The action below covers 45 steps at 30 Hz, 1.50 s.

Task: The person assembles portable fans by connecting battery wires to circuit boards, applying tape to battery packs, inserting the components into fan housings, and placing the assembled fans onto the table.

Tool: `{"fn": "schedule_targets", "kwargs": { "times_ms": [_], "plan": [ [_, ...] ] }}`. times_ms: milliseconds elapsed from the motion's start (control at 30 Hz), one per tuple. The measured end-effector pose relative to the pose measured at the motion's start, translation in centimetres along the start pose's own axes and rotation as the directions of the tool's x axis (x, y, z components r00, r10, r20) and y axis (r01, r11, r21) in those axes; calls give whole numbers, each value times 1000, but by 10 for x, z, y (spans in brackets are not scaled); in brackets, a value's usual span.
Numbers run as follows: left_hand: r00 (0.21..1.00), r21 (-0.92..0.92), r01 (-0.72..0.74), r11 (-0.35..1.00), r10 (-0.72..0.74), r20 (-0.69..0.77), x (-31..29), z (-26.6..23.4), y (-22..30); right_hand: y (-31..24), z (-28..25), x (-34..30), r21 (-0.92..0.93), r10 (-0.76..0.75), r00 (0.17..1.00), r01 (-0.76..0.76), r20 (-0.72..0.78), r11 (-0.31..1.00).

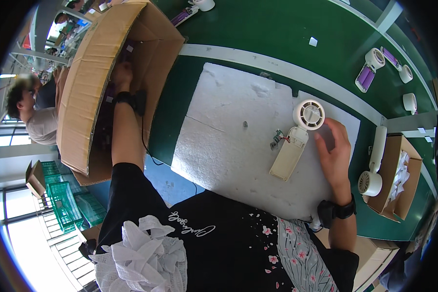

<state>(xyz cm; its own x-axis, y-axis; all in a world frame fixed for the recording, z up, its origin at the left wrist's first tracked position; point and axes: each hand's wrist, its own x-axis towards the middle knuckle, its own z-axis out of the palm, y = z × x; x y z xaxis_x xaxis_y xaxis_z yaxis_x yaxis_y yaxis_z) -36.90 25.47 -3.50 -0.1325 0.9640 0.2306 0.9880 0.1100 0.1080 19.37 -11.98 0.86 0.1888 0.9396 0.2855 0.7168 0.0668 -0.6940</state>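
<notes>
A cream handheld fan (288, 158) lies on a white foam sheet (219, 112), its round grille head (310, 115) pointing away from me. Beside its neck a small green circuit board (277, 138) hangs out on thin wires. My right hand (337, 151) rests just right of the fan head, thumb and fingers apart, gripping nothing. My left hand (123, 74) reaches into a large cardboard box (100, 73) at the left, near purple parts (129, 47) in its shadow. Its fingers are too dim to make out.
Beyond a pale rail, fan pieces with purple cells (366, 78) lie on the green belt (267, 29). At right, a white fan (371, 182) stands by a small carton (399, 180) holding white pieces. A person (39, 114) is behind the large box. Green crates (63, 204) stand lower left.
</notes>
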Motion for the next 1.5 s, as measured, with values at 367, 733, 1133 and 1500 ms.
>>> {"fn": "schedule_targets", "kwargs": {
  "times_ms": [367, 733, 1133, 1500],
  "plan": [
    [964, -682, -237, 692, 82, -252, -143, -108, 176, 7, -8, -8, 72, 28, 997, -23, -68, 997],
    [472, -980, -116, -161, 859, -197, -293, -186, 332, -26, 3, -9, 70, -484, 821, 525, -303, 848],
    [413, -896, -296, 330, 890, 192, -299, -106, 330, -14, 3, -14, 209, -56, 998, 50, 26, 977],
    [311, -964, -169, 205, 939, 145, -289, -86, 338, -20, 0, -7, 24, -319, 947, 318, 48, 948]
  ]
}}
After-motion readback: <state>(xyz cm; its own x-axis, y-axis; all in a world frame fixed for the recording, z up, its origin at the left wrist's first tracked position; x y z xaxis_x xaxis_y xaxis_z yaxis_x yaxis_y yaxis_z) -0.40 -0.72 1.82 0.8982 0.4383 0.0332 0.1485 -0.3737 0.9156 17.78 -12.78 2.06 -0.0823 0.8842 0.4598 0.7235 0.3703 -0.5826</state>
